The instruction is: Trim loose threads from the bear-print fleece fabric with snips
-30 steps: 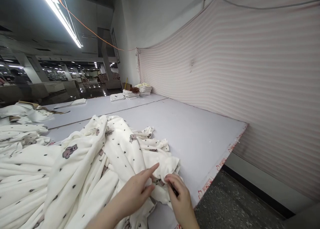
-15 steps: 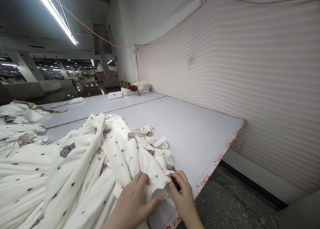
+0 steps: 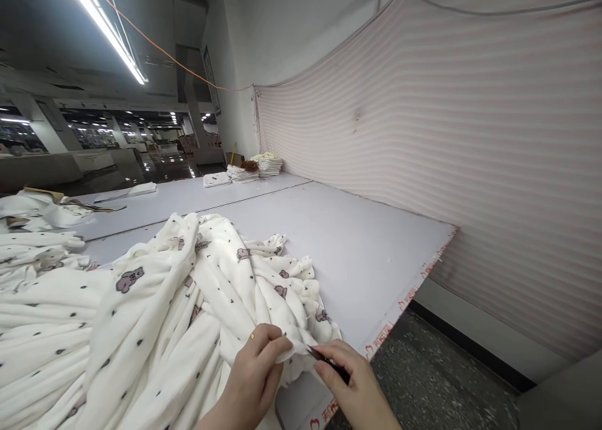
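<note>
A large heap of white fleecy fabric, printed with dark spots and mauve bears, lies in folds on the table. My left hand is closed in a pinch on the fabric's edge near the front; a small ring shows on one finger. Just to its right, my right hand is closed around a slim black pointed tool that looks like thread snips. Their tip meets the fabric right beside my left fingertips. Whether the blades are apart is too small to tell.
The pale table ends at a right edge with red printed tape, above a speckled floor. A pink-striped cloth hangs along the right side. Folded white stacks stand at the back; more crumpled cloth lies at left.
My left fingers have closed on the fabric edge. My right hand has moved slightly down and right, its tool now pointing toward the left fingertips. The fabric edge is bunched up between the hands.
</note>
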Motion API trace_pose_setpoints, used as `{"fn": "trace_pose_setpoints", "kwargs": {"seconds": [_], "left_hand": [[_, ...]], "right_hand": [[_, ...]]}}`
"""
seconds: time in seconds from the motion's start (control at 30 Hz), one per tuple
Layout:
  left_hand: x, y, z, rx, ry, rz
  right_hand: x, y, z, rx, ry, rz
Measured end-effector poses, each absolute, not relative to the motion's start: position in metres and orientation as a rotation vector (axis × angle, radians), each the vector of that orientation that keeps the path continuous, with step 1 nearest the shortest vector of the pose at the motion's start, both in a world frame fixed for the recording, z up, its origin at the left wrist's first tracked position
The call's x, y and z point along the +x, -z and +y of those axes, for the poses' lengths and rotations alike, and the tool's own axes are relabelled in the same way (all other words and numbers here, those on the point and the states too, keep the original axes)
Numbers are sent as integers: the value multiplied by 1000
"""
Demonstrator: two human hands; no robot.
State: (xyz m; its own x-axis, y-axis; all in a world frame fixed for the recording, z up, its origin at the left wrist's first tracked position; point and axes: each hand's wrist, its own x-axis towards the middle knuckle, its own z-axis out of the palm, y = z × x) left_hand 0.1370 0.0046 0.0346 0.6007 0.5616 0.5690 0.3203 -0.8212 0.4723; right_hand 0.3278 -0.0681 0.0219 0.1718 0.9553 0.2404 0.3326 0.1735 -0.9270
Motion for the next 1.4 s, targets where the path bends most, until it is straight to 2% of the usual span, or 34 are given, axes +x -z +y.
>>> {"fn": "trace_pose_setpoints", "kwargs": {"seconds": [0.53,0.93,1.1,1.27,1.4], "left_hand": [[145,-43,-6,2171,-1188,805],[143,-43,-4,2207,-1125,778],[144,-49,-2,2169,-1011,888],[146,-62,0,1941,-807,983],[144,-73,2,1670,-751,1072]], "right_hand": [[313,-34,-62,-1267,-755,-1384],[310,-33,-59,-1270,-708,-1380],[294,-23,-62,-1216,-767,-1142],[282,-23,-48,-1248,-577,-1242],[283,-25,-36,-1259,-706,-1148]]}}
